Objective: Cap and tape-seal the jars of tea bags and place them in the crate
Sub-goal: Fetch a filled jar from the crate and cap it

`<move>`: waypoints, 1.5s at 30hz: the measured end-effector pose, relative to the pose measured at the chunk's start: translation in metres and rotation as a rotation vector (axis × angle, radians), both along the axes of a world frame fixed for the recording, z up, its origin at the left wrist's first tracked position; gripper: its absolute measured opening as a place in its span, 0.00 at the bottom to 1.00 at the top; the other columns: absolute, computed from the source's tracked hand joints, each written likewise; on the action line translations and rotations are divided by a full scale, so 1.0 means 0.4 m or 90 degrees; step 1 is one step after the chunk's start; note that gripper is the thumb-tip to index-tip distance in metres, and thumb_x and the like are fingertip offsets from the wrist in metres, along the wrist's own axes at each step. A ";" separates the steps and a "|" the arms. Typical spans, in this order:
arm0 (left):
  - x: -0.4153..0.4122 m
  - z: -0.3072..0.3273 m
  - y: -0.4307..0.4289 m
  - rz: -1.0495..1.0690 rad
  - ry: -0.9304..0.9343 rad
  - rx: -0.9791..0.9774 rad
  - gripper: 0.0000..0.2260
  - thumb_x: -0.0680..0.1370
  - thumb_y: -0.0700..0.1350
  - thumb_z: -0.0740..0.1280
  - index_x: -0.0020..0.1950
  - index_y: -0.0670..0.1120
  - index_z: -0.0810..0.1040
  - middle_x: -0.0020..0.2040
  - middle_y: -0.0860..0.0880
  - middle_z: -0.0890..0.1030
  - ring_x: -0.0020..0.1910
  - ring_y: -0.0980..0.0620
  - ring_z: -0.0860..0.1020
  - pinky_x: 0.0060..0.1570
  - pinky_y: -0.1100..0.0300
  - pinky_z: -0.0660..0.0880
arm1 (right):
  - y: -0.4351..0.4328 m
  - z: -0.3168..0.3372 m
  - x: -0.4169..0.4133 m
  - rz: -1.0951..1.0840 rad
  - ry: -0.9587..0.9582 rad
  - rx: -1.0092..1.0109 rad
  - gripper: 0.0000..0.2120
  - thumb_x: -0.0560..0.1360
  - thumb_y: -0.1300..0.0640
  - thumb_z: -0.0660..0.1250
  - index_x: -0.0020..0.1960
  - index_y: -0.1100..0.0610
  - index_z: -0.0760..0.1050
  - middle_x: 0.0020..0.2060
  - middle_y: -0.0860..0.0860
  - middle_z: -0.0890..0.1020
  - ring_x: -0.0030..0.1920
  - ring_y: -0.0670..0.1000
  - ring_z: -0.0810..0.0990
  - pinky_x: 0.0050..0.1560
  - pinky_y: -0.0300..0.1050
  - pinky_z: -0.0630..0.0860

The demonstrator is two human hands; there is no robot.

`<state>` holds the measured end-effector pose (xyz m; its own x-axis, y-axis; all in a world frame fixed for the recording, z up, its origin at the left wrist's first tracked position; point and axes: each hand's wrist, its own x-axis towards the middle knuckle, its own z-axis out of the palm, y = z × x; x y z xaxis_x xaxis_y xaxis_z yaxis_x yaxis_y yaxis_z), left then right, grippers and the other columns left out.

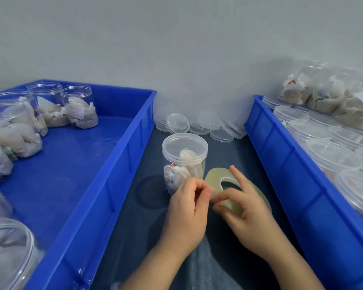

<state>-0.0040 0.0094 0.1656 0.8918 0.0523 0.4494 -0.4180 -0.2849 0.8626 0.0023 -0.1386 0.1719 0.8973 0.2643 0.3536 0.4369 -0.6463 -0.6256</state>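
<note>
A: Where does everything sit?
B: Left crate (105,164) and right crate (281,164) flank the dark table (134,216).
A: The hands?
B: Right hand (252,218) grips the tape roll (214,178); left hand (187,212), fingers curled, pinches its near edge.
A: The jar?
B: The capped jar (184,162) stands upright between the crates, just behind the left hand, with loose lids (197,124) beyond.

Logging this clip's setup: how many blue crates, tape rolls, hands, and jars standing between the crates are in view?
Blue crates: 2, left crate and right crate
Tape roll: 1
Capped jar between the crates: 1
Hands: 2, left hand and right hand
Total: 6
</note>
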 end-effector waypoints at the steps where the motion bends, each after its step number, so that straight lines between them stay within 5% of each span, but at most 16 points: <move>1: 0.000 -0.001 0.000 -0.004 -0.007 0.014 0.11 0.79 0.40 0.64 0.41 0.54 0.72 0.36 0.60 0.77 0.37 0.62 0.75 0.39 0.70 0.71 | 0.000 0.001 -0.002 0.008 0.024 0.000 0.16 0.73 0.59 0.71 0.41 0.37 0.77 0.72 0.44 0.63 0.68 0.26 0.54 0.61 0.22 0.55; 4: -0.003 -0.003 -0.004 -0.019 -0.019 0.012 0.07 0.78 0.45 0.63 0.42 0.54 0.71 0.37 0.58 0.77 0.38 0.60 0.76 0.41 0.69 0.71 | 0.008 0.006 -0.002 -0.006 0.050 -0.010 0.13 0.75 0.54 0.69 0.42 0.35 0.76 0.70 0.42 0.68 0.69 0.34 0.61 0.65 0.33 0.60; 6: -0.005 0.000 -0.007 -0.025 -0.027 -0.006 0.04 0.77 0.47 0.61 0.42 0.54 0.71 0.37 0.59 0.77 0.39 0.60 0.77 0.41 0.70 0.71 | 0.012 0.008 0.000 -0.013 0.045 -0.038 0.11 0.77 0.53 0.66 0.51 0.35 0.76 0.70 0.42 0.67 0.70 0.35 0.60 0.63 0.27 0.57; 8: -0.003 0.003 -0.006 -0.011 -0.054 -0.017 0.04 0.77 0.45 0.61 0.42 0.53 0.71 0.37 0.60 0.76 0.39 0.64 0.77 0.41 0.75 0.69 | 0.013 0.012 0.003 -0.013 0.052 -0.073 0.13 0.78 0.52 0.63 0.58 0.34 0.72 0.71 0.41 0.66 0.70 0.34 0.57 0.61 0.23 0.53; 11: -0.002 0.007 -0.004 0.020 -0.061 -0.032 0.06 0.77 0.44 0.63 0.42 0.53 0.71 0.36 0.59 0.76 0.38 0.66 0.76 0.39 0.76 0.68 | 0.014 0.035 0.010 0.010 0.106 -0.126 0.15 0.78 0.46 0.61 0.60 0.29 0.65 0.71 0.41 0.64 0.72 0.39 0.58 0.64 0.29 0.55; 15: -0.004 0.008 -0.006 0.020 -0.022 -0.075 0.11 0.79 0.38 0.64 0.41 0.52 0.73 0.36 0.56 0.77 0.36 0.63 0.77 0.35 0.74 0.71 | 0.013 0.076 0.031 0.052 0.165 -0.193 0.24 0.76 0.46 0.66 0.69 0.34 0.64 0.75 0.42 0.58 0.73 0.41 0.57 0.69 0.37 0.60; 18: 0.002 0.013 0.001 0.074 0.009 -0.148 0.09 0.79 0.40 0.64 0.40 0.50 0.74 0.35 0.56 0.79 0.34 0.60 0.75 0.37 0.69 0.71 | 0.009 0.128 0.055 0.081 0.212 -0.124 0.14 0.75 0.50 0.69 0.55 0.32 0.76 0.74 0.37 0.57 0.68 0.39 0.67 0.57 0.36 0.71; 20: 0.005 0.016 0.004 0.085 0.024 -0.189 0.08 0.79 0.40 0.63 0.40 0.49 0.74 0.35 0.57 0.79 0.33 0.61 0.75 0.36 0.67 0.72 | 0.005 0.145 0.069 0.094 0.241 -0.053 0.08 0.74 0.52 0.70 0.44 0.37 0.80 0.71 0.35 0.63 0.53 0.38 0.79 0.45 0.32 0.73; 23: 0.001 0.021 -0.001 0.076 0.027 -0.195 0.07 0.79 0.40 0.64 0.40 0.48 0.75 0.34 0.56 0.79 0.31 0.61 0.74 0.36 0.69 0.71 | 0.007 0.138 0.083 0.080 0.243 -0.011 0.08 0.74 0.54 0.70 0.40 0.42 0.81 0.67 0.34 0.69 0.42 0.40 0.82 0.40 0.31 0.72; 26: 0.005 0.018 -0.002 0.087 0.022 -0.205 0.07 0.78 0.40 0.64 0.41 0.47 0.75 0.36 0.55 0.79 0.32 0.61 0.75 0.36 0.69 0.71 | 0.017 0.143 0.092 0.058 0.236 0.023 0.03 0.72 0.49 0.70 0.40 0.43 0.81 0.64 0.33 0.71 0.44 0.41 0.81 0.43 0.34 0.72; 30: 0.007 0.007 -0.004 0.074 0.018 -0.200 0.06 0.78 0.43 0.65 0.41 0.49 0.75 0.36 0.54 0.79 0.34 0.59 0.77 0.38 0.66 0.73 | 0.024 0.181 0.111 0.062 0.219 0.004 0.04 0.69 0.49 0.73 0.35 0.44 0.82 0.64 0.36 0.72 0.55 0.34 0.75 0.58 0.40 0.72; 34: 0.012 0.013 0.004 0.145 -0.092 -0.166 0.06 0.76 0.50 0.66 0.40 0.51 0.74 0.37 0.52 0.78 0.36 0.56 0.76 0.39 0.67 0.72 | 0.018 0.207 0.132 0.051 0.169 0.002 0.08 0.69 0.51 0.74 0.32 0.41 0.81 0.65 0.39 0.71 0.63 0.36 0.71 0.56 0.34 0.65; 36: 0.020 0.032 0.025 0.221 -0.237 -0.083 0.04 0.75 0.49 0.66 0.44 0.50 0.73 0.46 0.51 0.77 0.47 0.56 0.75 0.47 0.67 0.71 | 0.009 0.212 0.139 0.052 0.151 0.004 0.10 0.69 0.51 0.74 0.32 0.39 0.81 0.67 0.40 0.70 0.66 0.38 0.69 0.57 0.35 0.64; 38: 0.044 0.043 0.047 0.282 -0.311 -0.041 0.12 0.72 0.52 0.68 0.54 0.52 0.74 0.60 0.45 0.71 0.62 0.59 0.69 0.60 0.69 0.65 | 0.000 0.217 0.142 0.058 0.132 0.004 0.10 0.69 0.51 0.74 0.33 0.36 0.81 0.69 0.41 0.69 0.67 0.37 0.67 0.58 0.35 0.64; 42: 0.103 0.059 0.065 0.178 -0.139 -0.022 0.38 0.56 0.67 0.74 0.63 0.61 0.66 0.72 0.48 0.57 0.67 0.77 0.52 0.56 0.84 0.54 | -0.004 0.214 0.144 0.064 0.121 -0.004 0.12 0.69 0.50 0.73 0.34 0.33 0.80 0.70 0.42 0.67 0.55 0.23 0.66 0.49 0.17 0.62; 45: 0.136 0.036 0.058 0.119 -0.093 -0.076 0.38 0.53 0.62 0.76 0.60 0.63 0.65 0.67 0.56 0.69 0.64 0.74 0.64 0.56 0.79 0.63 | 0.024 0.203 0.146 0.095 0.132 0.000 0.12 0.70 0.52 0.73 0.33 0.34 0.80 0.71 0.41 0.65 0.56 0.22 0.64 0.50 0.19 0.63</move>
